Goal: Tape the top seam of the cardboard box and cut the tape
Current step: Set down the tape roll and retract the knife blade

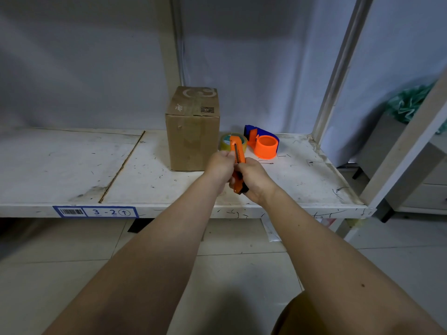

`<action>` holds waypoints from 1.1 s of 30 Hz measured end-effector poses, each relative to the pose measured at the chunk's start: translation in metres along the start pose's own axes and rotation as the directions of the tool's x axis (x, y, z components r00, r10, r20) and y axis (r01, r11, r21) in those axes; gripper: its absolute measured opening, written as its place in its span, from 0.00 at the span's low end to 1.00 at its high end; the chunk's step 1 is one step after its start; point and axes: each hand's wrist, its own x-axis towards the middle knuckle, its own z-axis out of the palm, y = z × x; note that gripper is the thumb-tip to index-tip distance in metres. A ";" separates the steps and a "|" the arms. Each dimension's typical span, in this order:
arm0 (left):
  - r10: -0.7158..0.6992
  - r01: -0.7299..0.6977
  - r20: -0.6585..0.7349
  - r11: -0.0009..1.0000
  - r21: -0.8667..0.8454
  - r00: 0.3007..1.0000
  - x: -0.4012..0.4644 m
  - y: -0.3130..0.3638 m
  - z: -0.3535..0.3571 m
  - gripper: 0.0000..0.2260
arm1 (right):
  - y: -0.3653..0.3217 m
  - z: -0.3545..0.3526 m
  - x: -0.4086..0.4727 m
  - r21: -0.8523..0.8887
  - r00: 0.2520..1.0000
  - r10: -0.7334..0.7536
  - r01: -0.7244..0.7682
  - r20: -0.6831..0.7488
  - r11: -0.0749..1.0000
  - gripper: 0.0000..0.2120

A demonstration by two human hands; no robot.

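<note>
A brown cardboard box (192, 128) stands upright on the white shelf (72, 165), flaps closed, with tape along its top seam. Just in front of its right corner, both my hands hold an orange utility knife (237, 151). My right hand (254, 181) is wrapped around the handle. The fingers of my left hand (220, 166) pinch the knife near its upper part. A roll of clear tape (226, 141) lies behind the knife, partly hidden by it. An orange and blue tape dispenser (263, 143) sits to the right of the roll.
The shelf's front edge carries a blue label (95, 212) reading 3-2. A white shelf post (338, 68) rises at the back right. Green plastic (408, 102) lies on a cabinet further right. Tiled floor is below.
</note>
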 end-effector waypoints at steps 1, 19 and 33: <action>0.002 -0.002 -0.006 1.000 0.001 1.000 0.002 -0.001 -0.001 0.15 | -0.001 0.001 -0.002 0.020 1.000 0.002 -0.002 0.015 1.000 0.08; -0.116 0.094 -0.127 0.981 -0.170 0.985 0.009 0.003 -0.002 0.11 | 0.013 0.016 -0.011 -0.179 0.990 -0.022 -0.003 -0.140 0.984 0.14; -0.072 0.058 -0.105 0.990 -0.128 0.992 0.012 0.002 0.003 0.14 | 0.016 0.010 -0.010 -0.162 0.993 -0.038 0.020 -0.108 0.987 0.08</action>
